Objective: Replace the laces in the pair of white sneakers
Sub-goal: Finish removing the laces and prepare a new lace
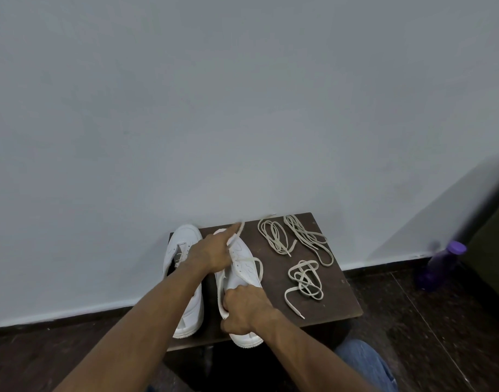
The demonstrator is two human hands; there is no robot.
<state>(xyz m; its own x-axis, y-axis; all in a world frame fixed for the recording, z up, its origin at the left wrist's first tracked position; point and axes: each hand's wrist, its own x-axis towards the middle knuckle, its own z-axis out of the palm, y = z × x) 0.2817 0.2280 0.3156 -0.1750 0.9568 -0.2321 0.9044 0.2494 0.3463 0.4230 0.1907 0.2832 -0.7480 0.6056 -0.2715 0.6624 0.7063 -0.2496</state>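
A pale grey painted wall [242, 108] fills most of the view, meeting a dark wooden floor [429, 335] along a white skirting line. Against the wall stands a small dark brown wooden table [341, 292], its top carrying a pair of white leather low-top sneakers and several loose laces. The left white sneaker [183, 244] lies at the table's left edge, toe toward the wall, partly hidden by the person's left forearm. Just beside it sits the right white sneaker [242, 267], heel overhanging the near edge. The left hand [211, 253] is closed in a pinch on a cream flat lace [238, 229], pulling one end up and away above the toe (the raised end is blurred). The right hand [242, 309] curls around the heel collar of the right white sneaker, holding it down, with a loop of the same lace running under its fingers. To the right, apart from the shoes, lie three loose bundles: a cream lace coil [273, 236] and a second cream lace coil [307, 239] near the wall, and a third cream lace tangle [303, 281] nearer the person. A purple plastic bottle [440, 264] stands on the floor at far right. A blue denim knee [364, 363] shows at the bottom.
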